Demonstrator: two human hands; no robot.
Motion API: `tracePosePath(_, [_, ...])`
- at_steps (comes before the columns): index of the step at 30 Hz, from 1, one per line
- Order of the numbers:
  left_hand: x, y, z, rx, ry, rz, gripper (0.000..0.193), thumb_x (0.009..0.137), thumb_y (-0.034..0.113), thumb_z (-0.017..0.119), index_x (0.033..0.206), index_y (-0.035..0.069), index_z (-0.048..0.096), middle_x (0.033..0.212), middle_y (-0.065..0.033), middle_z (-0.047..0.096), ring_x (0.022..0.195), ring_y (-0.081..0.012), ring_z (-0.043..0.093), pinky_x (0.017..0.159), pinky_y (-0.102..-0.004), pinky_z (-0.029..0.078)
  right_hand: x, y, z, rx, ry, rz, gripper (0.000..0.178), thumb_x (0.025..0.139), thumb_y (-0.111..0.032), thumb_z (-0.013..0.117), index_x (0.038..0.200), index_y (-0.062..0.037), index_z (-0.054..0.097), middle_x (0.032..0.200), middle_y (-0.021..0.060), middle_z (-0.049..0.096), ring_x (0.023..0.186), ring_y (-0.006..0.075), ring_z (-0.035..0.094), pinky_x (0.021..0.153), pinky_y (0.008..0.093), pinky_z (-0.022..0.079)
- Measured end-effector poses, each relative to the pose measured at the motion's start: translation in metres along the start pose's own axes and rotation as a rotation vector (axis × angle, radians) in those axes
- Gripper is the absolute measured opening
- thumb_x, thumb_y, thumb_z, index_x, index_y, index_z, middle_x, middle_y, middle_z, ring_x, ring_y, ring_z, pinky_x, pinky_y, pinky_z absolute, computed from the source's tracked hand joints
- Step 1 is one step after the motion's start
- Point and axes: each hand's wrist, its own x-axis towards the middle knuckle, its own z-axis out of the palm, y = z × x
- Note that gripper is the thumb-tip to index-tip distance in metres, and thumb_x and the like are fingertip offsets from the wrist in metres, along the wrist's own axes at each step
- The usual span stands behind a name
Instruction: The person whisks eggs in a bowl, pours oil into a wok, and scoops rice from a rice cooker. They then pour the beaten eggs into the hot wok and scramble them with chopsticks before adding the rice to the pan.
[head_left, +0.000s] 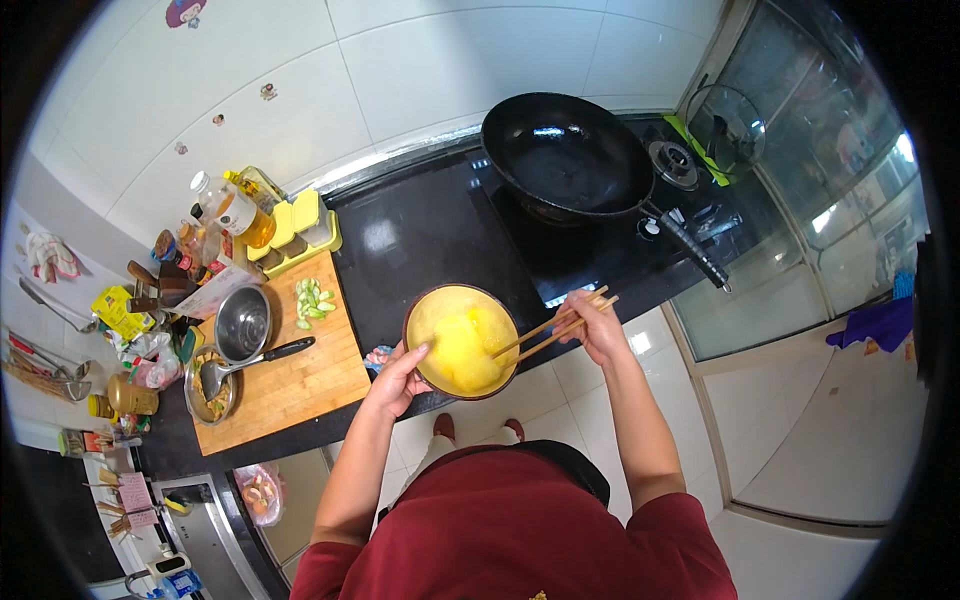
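Note:
My left hand grips the near left rim of a round bowl, which is tilted and held at the counter's front edge. Inside it lies bright yellow beaten egg. A pair of wooden chopsticks is pinched in my right hand, their tips dipping into the egg. Left of the bowl, a wooden cutting board carries chopped green pieces, an empty-looking metal bowl and a metal dish of food with a black-handled ladle across it.
A black wok rests on the stove at the back right, its handle reaching toward the front edge. A glass lid leans by the glass partition. Bottles and yellow-lidded seasoning boxes crowd behind the board. A sink lies at lower left.

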Motion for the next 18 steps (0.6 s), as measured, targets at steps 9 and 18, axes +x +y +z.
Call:
tracePosePath(9, [0.001, -0.002, -0.004, -0.020, -0.012, -0.004, 0.057, 0.090, 0.030, 0.061, 0.137, 0.006, 0.038, 0.117, -0.0109, 0.061, 0.095, -0.0189, 0.067, 0.071, -0.0330, 0.060, 0.008, 0.009, 0.003, 0.109, 0.137, -0.101, 0.022, 0.095, -0.025, 0.055, 0.086, -0.0052, 0.058, 0.078, 0.0114, 0.066, 0.066, 0.0217, 0.069, 0.052, 0.0269, 0.055])
tracePosePath(18, [-0.001, -0.001, 0.005, 0.017, -0.015, 0.021, 0.058, 0.091, 0.029, 0.060, 0.139, 0.006, 0.037, 0.121, -0.0107, 0.059, 0.102, -0.0196, 0.064, 0.076, -0.0355, 0.059, -0.003, 0.008, 0.005, 0.039, -0.019, 0.028, 0.024, 0.096, -0.026, 0.052, 0.085, -0.0054, 0.058, 0.077, 0.0116, 0.065, 0.067, 0.0216, 0.068, 0.054, 0.0283, 0.055])
